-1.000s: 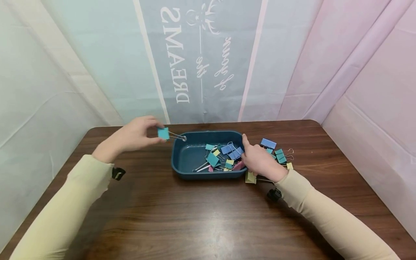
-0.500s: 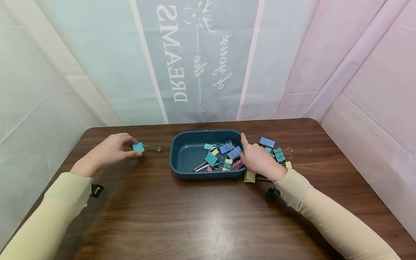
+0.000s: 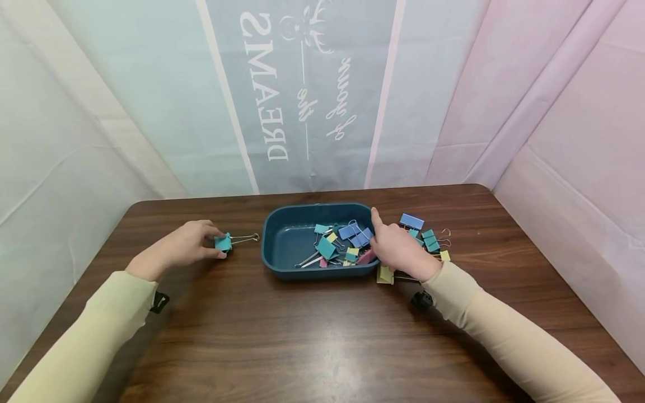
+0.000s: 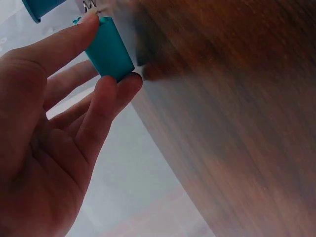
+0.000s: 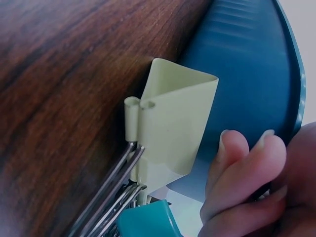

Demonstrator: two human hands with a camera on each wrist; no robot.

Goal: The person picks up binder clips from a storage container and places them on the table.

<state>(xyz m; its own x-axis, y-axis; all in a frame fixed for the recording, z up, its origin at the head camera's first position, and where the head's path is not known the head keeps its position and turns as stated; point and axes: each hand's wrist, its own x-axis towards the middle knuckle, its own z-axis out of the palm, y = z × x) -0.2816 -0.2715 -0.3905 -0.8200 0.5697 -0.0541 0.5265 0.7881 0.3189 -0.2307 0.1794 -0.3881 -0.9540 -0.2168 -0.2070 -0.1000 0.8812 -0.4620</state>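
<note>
In the head view my left hand [image 3: 178, 249] is left of a dark blue plastic bin [image 3: 288, 274], pinching a teal binder clip [image 3: 222, 242] between thumb and fingers. The clip's wire handles point right, towards the bin; whether it touches the table cannot be told. The left wrist view shows the teal binder clip [image 4: 109, 49] at the fingertips. My right hand [image 3: 400, 250] holds the bin's right end, index finger lying on the rim. Its other fingers curl beside the bin's outer wall [image 5: 247, 74] in the right wrist view; the thumb is mostly hidden.
Several teal, blue, yellow and pink binder clips, such as a teal one [image 3: 326, 248], lie in the bin's right half. Outside its right end are a large pale yellow clip [image 3: 385, 274], a blue clip [image 3: 411, 221] and teal clips [image 3: 430, 240]. A curtain [image 3: 312, 140] hangs behind the table.
My left hand has carried the teal clip leftward from the bin's left rim, then slightly back right and nearer the front. My right hand keeps its place at the bin.
</note>
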